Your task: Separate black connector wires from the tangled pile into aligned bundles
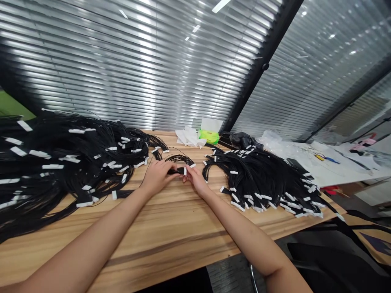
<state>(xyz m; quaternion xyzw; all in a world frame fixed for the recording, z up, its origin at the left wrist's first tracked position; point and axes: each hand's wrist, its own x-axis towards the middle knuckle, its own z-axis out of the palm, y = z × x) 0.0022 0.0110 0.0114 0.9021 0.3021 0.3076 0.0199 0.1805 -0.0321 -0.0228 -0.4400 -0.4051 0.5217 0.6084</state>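
Between my two hands, above the wooden table (171, 228), is a black wire harness (176, 171) with white connectors on its ends. My left hand (159, 176) pinches it near one end, where the wires lie flat. At its white connector (185, 171), the fingers of my right hand (195, 179) are closed. The harness's loose wires (179, 158) arch just behind my hands. To the left lies a large heap of black harnesses (61, 162) with white connectors. Another pile of the same harnesses (262, 175) spreads out to the right.
At the back of the table stand a green tissue pack (209, 136) and crumpled white tissues (190, 136). A black bundle (244, 140) and clear plastic bags (271, 142) lie behind the right pile. A white side table (342, 162) holds tools. A black chair (332, 260) is at the lower right.
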